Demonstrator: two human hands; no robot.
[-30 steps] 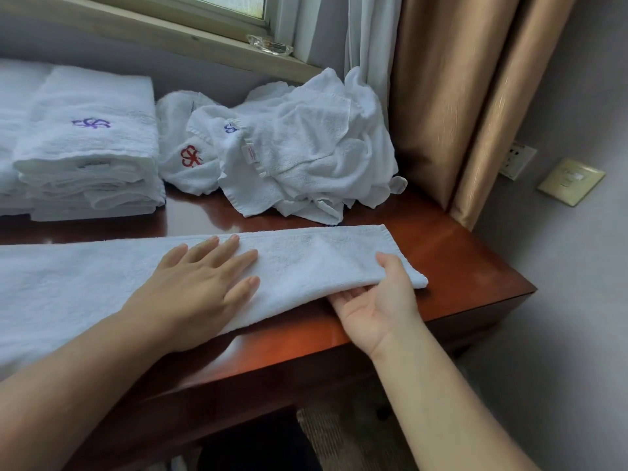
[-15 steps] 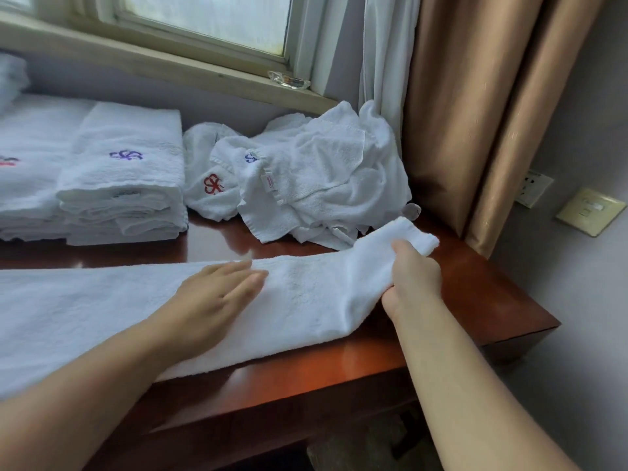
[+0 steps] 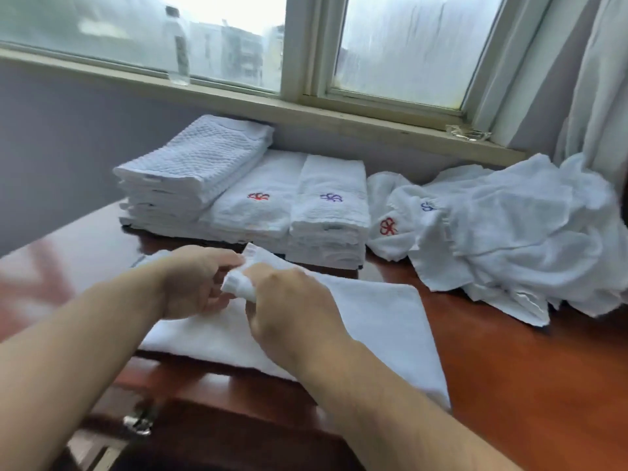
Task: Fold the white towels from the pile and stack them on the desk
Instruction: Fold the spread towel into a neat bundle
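A white towel (image 3: 377, 321) lies folded over on the red-brown desk (image 3: 526, 385), right in front of me. My right hand (image 3: 292, 314) pinches its end, which is brought over to the left. My left hand (image 3: 193, 283) meets it there and holds the same towel end with curled fingers. Behind the hands stand folded towel stacks: a waffle-textured stack (image 3: 193, 178), one with a red emblem (image 3: 258, 212) and one with a purple emblem (image 3: 331, 219). The loose pile of white towels (image 3: 509, 232) lies at the back right.
A window sill (image 3: 306, 110) runs behind the desk, with a clear bottle (image 3: 178, 45) on it. A white curtain (image 3: 598, 79) hangs at the right. The desk's front edge, with a metal drawer fitting (image 3: 137, 423), is below my arms.
My right hand has carried the towel's right end across to the left, folding the towel over. My left hand lifted from flat pressing to grip that end. The view swung left and up.
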